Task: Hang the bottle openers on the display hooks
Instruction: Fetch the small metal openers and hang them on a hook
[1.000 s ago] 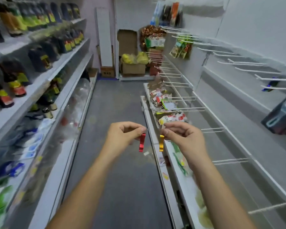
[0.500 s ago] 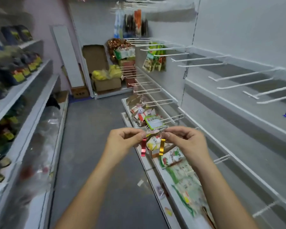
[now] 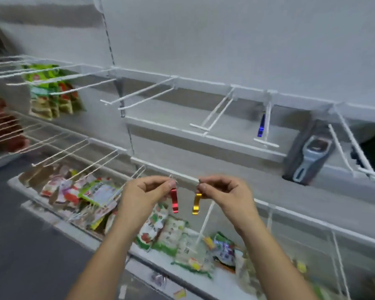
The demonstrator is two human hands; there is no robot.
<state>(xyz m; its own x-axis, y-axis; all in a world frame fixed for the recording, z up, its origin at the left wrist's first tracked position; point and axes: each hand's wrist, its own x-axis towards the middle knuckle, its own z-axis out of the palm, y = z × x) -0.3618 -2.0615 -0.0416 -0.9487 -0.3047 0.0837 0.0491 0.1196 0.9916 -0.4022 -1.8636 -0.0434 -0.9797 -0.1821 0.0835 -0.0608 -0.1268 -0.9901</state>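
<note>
White wall rack [image 3: 204,83] with protruding display hooks [image 3: 212,113], snack packets [image 3: 169,232] in tray below, left hand [image 3: 143,195] pinching red bottle opener [image 3: 174,200], right hand [image 3: 223,194] pinching gold bottle opener [image 3: 196,203], both hanging mid-air, blue opener [image 3: 261,126] already on a hook

Loose snack packets [image 3: 160,232] below, green packets [image 3: 44,82] (blurred) upper left, grey boxed gadget [image 3: 310,152] right

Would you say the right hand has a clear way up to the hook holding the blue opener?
Probably yes: only open air lies between the right hand, pinching the gold opener, and the hook with the blue opener above it.
</note>
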